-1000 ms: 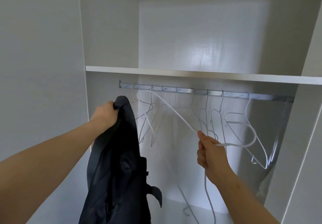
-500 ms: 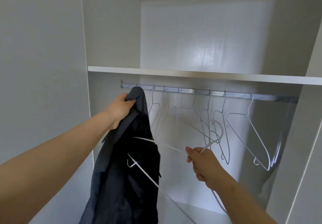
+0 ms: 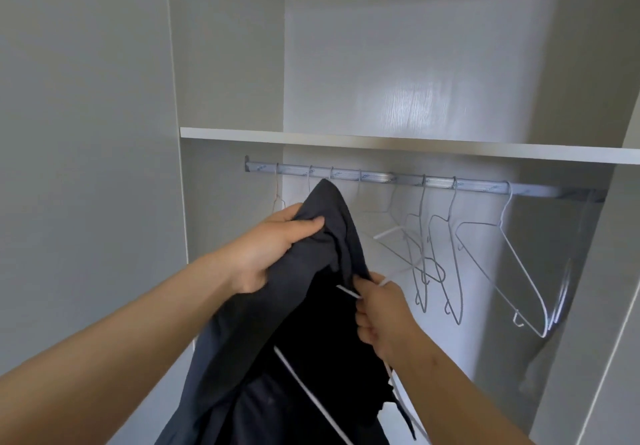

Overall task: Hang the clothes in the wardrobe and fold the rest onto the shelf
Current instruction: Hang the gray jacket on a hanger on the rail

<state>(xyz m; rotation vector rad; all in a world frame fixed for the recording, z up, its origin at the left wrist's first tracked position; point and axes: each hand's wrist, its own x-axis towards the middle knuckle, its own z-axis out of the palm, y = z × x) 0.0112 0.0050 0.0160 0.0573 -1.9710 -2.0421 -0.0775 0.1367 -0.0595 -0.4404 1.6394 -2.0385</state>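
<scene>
A dark navy garment [image 3: 304,323] hangs in front of me, just below the wardrobe's metal rail [image 3: 485,186]. My left hand [image 3: 273,247] grips its upper edge, fingers curled into the cloth. My right hand [image 3: 377,309] grips a white wire hanger [image 3: 311,398] whose lower arm runs inside the garment's opening. The hanger's hook is not clear to see behind my hand.
Several empty wire hangers [image 3: 446,264] hang on the rail to the right, one large one [image 3: 512,271] furthest right. A white shelf [image 3: 415,145] sits above the rail. The wardrobe's side panel [image 3: 86,167] stands close on the left.
My right hand has brought the white hanger left into the garment's opening. My left hand has lowered slightly and regripped the cloth near its top.
</scene>
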